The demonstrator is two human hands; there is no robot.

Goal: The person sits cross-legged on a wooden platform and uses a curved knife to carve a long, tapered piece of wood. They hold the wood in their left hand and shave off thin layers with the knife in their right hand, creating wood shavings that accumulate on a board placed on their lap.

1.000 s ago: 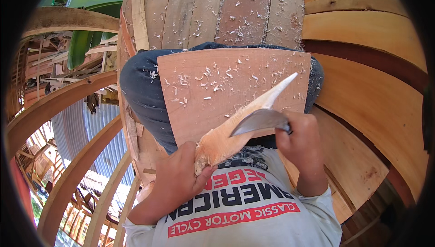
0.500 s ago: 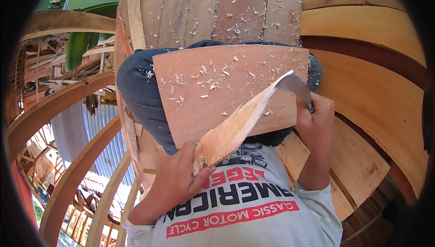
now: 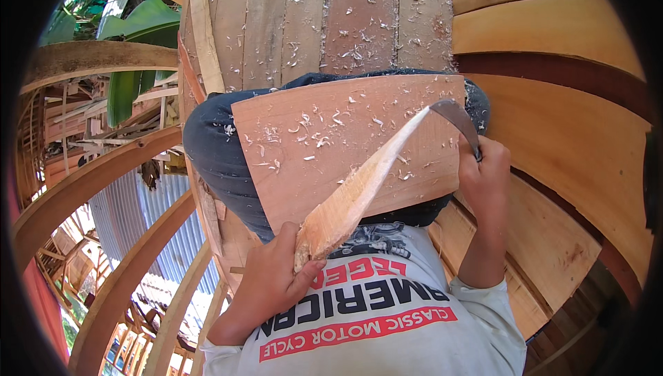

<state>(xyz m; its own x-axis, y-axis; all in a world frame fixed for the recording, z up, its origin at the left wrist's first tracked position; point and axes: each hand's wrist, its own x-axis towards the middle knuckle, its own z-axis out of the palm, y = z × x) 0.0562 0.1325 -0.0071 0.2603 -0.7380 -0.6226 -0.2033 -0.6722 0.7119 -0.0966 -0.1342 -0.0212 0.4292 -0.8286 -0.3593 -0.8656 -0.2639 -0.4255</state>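
My left hand (image 3: 280, 276) is closed round the thick, rough end of a pale tapered piece of wood (image 3: 350, 202). The piece slants up to the right and narrows to a thin tip. In my right hand (image 3: 485, 171) is a knife (image 3: 457, 118) with a curved dark blade; the fingers wrap its handle, which is mostly hidden. The blade's end meets the thin tip of the wood. Beneath both lies a flat wooden board (image 3: 286, 162) across my lap, scattered with curled shavings (image 3: 322, 142).
My dark trousers (image 3: 215, 148) show around the board. Planks (image 3: 304, 24) strewn with shavings stretch ahead. Curved wooden ribs (image 3: 103, 189) rise at the left, with corrugated metal sheets (image 3: 173, 227) beyond. Broad curved boards (image 3: 559, 120) form the right side.
The blade has turned slightly and its end now sits at the wood's tip. The wood stands a little steeper. The whole view has shifted slightly.
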